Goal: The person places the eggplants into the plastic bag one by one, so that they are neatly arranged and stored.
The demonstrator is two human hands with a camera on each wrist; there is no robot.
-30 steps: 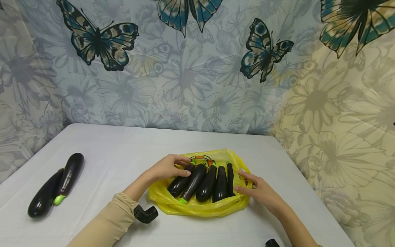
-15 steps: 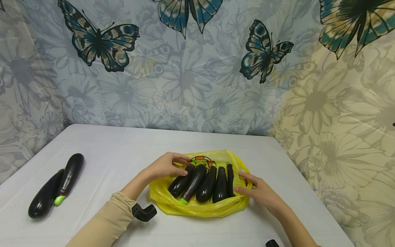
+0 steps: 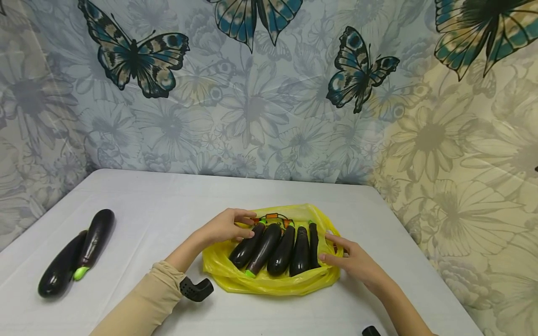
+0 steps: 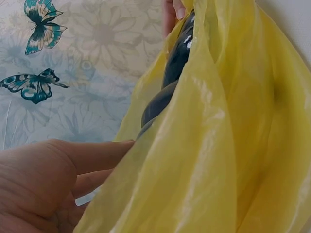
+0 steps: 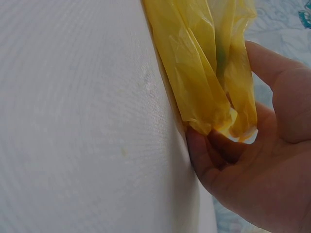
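In the head view, several dark eggplants lie side by side in an open yellow plastic bag on the table. My left hand rests at the bag's left edge, fingers extended over it and thumb by the leftmost eggplant. Its thumb touches the yellow film in the left wrist view, where the bag hides part of the fingers. My right hand holds the bag's right side between thumb and fingers. From the right wrist, that hand shows fingers curled under the bag's gathered corner.
Two more eggplants, one leaning against another, lie at the left of the white-covered table. Behind the table hangs a butterfly-patterned cloth. A black wrist mount sits on the left forearm.
My left hand has drawn back slightly to the left, its fingertips a little off the eggplant stems. The right hand, the bag and the eggplants stay in place.
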